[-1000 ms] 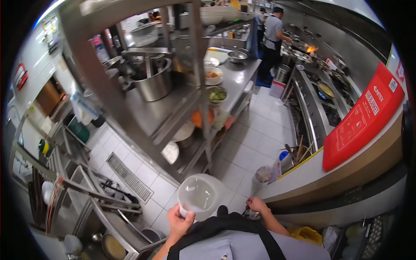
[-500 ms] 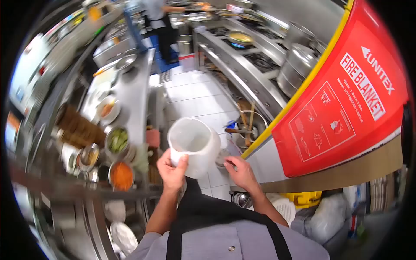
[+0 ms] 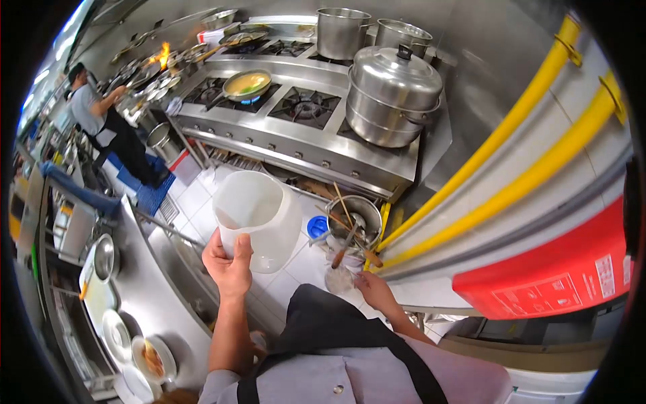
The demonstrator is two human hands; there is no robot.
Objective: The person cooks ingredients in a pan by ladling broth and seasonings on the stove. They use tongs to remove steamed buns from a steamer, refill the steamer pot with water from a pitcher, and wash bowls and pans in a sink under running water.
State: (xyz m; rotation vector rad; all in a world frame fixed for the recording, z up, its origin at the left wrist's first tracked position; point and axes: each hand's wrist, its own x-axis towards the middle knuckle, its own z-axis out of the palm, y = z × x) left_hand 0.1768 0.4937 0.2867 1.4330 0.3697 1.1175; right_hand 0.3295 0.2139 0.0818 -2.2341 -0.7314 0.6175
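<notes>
My left hand (image 3: 230,264) grips the rim of a translucent white plastic container (image 3: 272,229), thumb outside, with its open mouth facing up. It is raised in front of me over the tiled floor. To its right, my right hand (image 3: 378,294) is low, close to a clear plastic item (image 3: 340,279); its fingers are curled and partly hidden, and I cannot make out whether they hold anything. Just beyond that hand is a metal pot (image 3: 372,214) with wooden-handled utensils. A blue-lidded tub (image 3: 317,227) stands beside the pot.
Ahead runs a steel stove (image 3: 269,143) with a pan (image 3: 247,84) over a blue flame and a large lidded steamer (image 3: 392,101). Yellow pipes (image 3: 531,192) and a red fire blanket case (image 3: 545,276) are at right. Left, a steel counter (image 3: 158,296) holds bowls; a person (image 3: 101,121) works farther back.
The view has swung right from the shelving and counter to face the stove. My left hand still holds the white container, and the right hand has moved forward from beside my body.
</notes>
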